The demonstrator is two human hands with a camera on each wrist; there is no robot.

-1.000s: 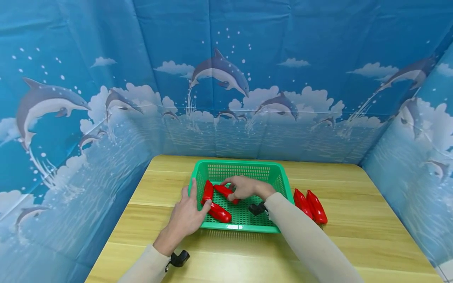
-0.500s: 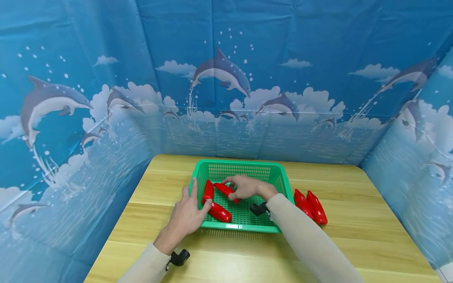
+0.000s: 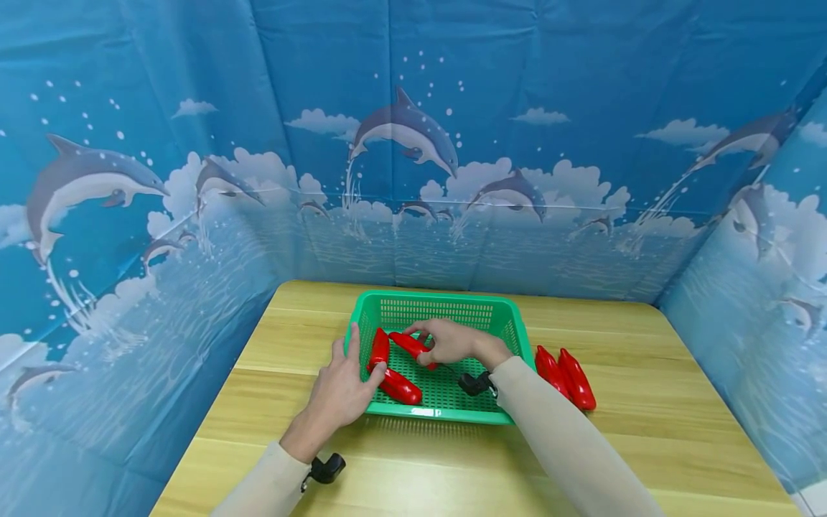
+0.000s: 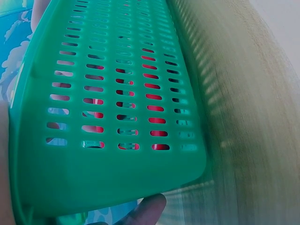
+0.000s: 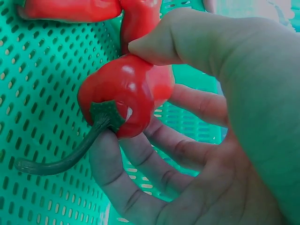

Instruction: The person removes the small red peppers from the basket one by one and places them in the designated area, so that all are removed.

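The right hand [image 3: 449,341] is about half closed, and we see its thumb and bent fingers hold a red pepper [image 5: 117,89] by its fat end. The pepper is over the inside of the green basket [image 3: 446,416], near the middle, with its thin tip pointing to the back and left. Its green stem [image 5: 65,161] sticks out of the fat end and bends. We cannot tell if the pepper touches the bottom of the basket.

The left hand [image 3: 342,391] holds the basket at its left side. We see the thumb over the rim, on the inside, and the other fingers along the left side, fairly straight. The thumb tip is right by the second pepper [image 3: 380,347], which lies along the left wall, and the third pepper [image 3: 402,388], which lies on a slant near the front wall.

On the table [image 3: 678,416], just right of the basket, we see the fourth pepper [image 3: 548,366] and the fifth pepper [image 3: 577,380] side by side. The right sleeve [image 3: 568,438] hides a bit of the fourth pepper. Behind the table we see a blue sheet [image 3: 323,244] with jumping dolphins on it.
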